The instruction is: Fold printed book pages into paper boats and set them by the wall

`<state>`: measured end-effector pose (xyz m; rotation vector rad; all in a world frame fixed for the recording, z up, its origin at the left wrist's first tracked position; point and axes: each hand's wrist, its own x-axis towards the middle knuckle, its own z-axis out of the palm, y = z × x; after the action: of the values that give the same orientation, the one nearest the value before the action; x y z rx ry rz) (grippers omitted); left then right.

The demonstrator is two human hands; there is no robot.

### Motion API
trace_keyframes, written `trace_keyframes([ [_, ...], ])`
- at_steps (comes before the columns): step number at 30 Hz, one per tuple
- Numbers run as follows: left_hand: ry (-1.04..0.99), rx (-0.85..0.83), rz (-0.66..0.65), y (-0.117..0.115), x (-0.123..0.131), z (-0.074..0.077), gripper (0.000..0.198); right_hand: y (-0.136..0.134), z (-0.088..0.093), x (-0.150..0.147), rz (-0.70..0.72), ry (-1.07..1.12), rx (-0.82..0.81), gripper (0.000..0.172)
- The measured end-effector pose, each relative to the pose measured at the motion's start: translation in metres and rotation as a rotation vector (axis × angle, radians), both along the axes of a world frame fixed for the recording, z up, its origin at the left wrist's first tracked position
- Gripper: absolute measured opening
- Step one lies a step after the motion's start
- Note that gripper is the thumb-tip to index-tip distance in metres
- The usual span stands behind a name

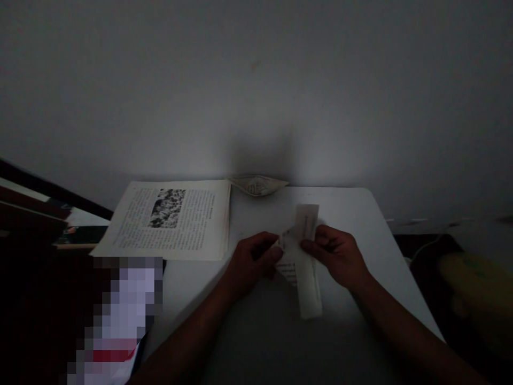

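Over the middle of the white table, a folded piece of printed paper [308,278] is held between both hands. It has a long pale strip running up and down and a pointed part with printed lines on its left. My left hand [256,262] pinches the pointed left corner, thumb on top. On the other side, my right hand [340,254] grips the strip's right edge between thumb and curled fingers. Beyond them, a boat-shaped folded paper [258,186] stands against the wall, its opening showing some print inside.
A stack of printed pages [176,214] with a dark picture lies at the table's back left. The grey wall [256,91] rises directly behind the white table [348,208]. A blurred-out pale item [124,305] is at lower left, and a dim yellowish object [476,283] sits off the right edge.
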<state>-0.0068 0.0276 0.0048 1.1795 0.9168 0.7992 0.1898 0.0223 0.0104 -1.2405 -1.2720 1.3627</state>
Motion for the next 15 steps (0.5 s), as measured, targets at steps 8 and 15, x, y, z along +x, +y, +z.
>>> trace_keyframes([
  [8,0.119,0.063,-0.144,-0.003,0.0,0.004,0.029,-0.005,-0.001,-0.015,-0.123,0.079,0.063,0.014],
  [15,0.128,0.107,-0.137,-0.002,0.001,0.007,0.028,-0.008,-0.006,-0.009,-0.001,-0.156,0.219,0.014],
])
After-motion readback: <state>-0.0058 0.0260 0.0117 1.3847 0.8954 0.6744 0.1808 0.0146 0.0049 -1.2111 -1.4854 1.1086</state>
